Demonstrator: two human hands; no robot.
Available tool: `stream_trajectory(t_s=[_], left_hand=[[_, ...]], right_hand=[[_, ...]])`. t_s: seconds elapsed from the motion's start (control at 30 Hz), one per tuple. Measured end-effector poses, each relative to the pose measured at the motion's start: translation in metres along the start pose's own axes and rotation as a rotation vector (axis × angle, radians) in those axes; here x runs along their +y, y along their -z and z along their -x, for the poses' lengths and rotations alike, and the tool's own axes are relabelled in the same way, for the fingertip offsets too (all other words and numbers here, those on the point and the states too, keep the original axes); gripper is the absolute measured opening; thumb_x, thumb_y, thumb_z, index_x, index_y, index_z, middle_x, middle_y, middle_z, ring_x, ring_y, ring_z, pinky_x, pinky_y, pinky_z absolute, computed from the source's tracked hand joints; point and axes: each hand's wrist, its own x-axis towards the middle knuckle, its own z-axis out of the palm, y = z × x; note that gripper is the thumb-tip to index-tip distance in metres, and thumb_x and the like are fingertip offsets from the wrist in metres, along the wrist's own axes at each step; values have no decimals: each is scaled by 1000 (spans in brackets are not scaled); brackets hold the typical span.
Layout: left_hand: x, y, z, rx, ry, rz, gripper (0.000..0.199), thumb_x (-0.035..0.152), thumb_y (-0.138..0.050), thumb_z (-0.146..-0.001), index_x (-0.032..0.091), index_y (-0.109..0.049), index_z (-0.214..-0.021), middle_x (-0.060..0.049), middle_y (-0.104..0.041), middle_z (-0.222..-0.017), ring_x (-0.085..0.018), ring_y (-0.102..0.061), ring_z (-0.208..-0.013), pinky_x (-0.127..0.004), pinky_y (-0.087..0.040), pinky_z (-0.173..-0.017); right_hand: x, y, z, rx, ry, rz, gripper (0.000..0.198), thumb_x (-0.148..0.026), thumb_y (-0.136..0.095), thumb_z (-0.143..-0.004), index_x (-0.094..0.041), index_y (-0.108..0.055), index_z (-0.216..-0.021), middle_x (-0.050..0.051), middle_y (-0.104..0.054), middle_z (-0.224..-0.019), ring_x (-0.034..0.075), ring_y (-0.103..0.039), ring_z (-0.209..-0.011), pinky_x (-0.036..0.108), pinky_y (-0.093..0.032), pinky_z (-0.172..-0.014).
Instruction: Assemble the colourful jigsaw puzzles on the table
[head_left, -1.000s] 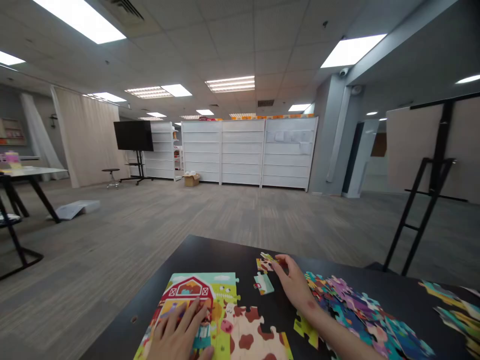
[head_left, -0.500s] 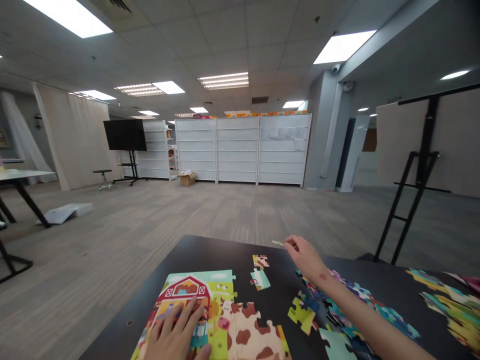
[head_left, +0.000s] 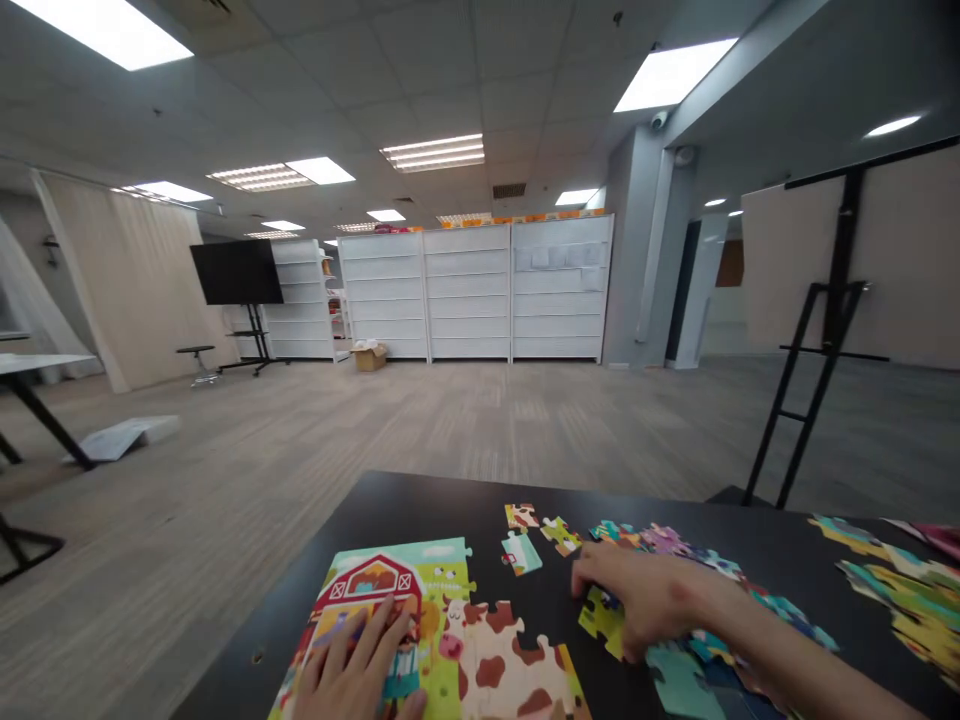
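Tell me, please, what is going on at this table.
A person's left hand rests on a joined farm jigsaw on a black table. The right hand is over a green piece beside a colourful heap of pieces; whether it grips that piece is unclear. Three loose pieces lie between the jigsaw and the heap.

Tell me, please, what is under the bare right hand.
A yellow-green knobbed puzzle piece shows partly beneath the right hand; what the hand covers cannot be seen.
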Motion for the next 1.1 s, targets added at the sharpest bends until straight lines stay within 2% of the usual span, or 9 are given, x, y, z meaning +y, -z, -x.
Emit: stream_trajectory(t_s=[0.2,0.33,0.4,0.47,0.6,0.7,0.8,0.93,1.1], left_hand=[[5,12,2,-46,-14,76,61,50,-56,-88,39,-46,-146,3,-38,-156,-38,-35,-144,-57,-28,-114],[8,18,2,-46,2,96,62,48,-56,-86,36,-47,-147,2,-38,-156,-39,-35,-144,-58,-27,-113],[7,18,1,-74,-9,108,64,48,-56,-86,35,-46,-147,2,-36,-157,-40,-34,-144,-59,-27,-114],[5,15,-1,-87,-6,110,65,47,-58,-84,36,-45,-147,3,-35,-157,-41,-33,-144,-60,-27,-114],[0,-2,-6,-18,-16,91,66,49,-64,-82,39,-48,-145,3,-40,-155,-41,-38,-141,-57,-33,-111],[-3,-13,-9,72,8,100,61,57,-65,-83,41,-53,-141,4,-44,-152,-41,-42,-139,-56,-35,-110],[-6,-13,-10,43,1,132,63,60,-65,-83,42,-51,-142,5,-44,-152,-41,-41,-140,-57,-35,-110],[-8,-6,-9,-29,-44,138,66,56,-65,-84,40,-47,-145,1,-42,-154,-42,-39,-141,-58,-35,-111],[-1,-10,-7,63,-10,94,66,53,-68,-82,39,-51,-143,0,-46,-152,-42,-42,-138,-56,-36,-110]], right_hand=[[-10,5,9,-51,-160,104,38,-10,-81,-38,-27,-73,-72,-3,-68,-77,19,-57,-69,25,-33,-55],[-43,4,-22,-186,-100,-200,12,-21,-70,-57,-23,-66,-67,-5,-60,-63,14,-52,-59,23,-37,-54],[-58,-15,-44,-147,-52,-350,16,-29,-64,-66,-23,-65,-81,-4,-61,-71,14,-55,-63,24,-44,-59],[-66,-42,-68,36,-45,-452,27,-33,-59,-70,-23,-63,-95,-3,-63,-77,14,-57,-64,25,-47,-60],[-59,-82,-106,149,-48,-374,23,-33,-54,-72,-22,-62,-90,-3,-61,-69,14,-56,-56,25,-43,-52],[-46,-82,-118,212,-18,-264,14,-29,-57,-70,-22,-64,-79,-1,-64,-69,18,-60,-62,28,-46,-59],[-38,-76,-119,244,11,-154,14,-27,-57,-73,-21,-69,-77,1,-68,-72,21,-64,-71,31,-47,-68],[-43,-80,-116,250,49,-28,16,-28,-62,-73,-23,-75,-81,2,-69,-78,22,-64,-75,32,-46,-72],[-49,-90,-118,250,68,46,16,-23,-63,-73,-24,-77,-81,2,-67,-83,20,-63,-76,30,-47,-75]])
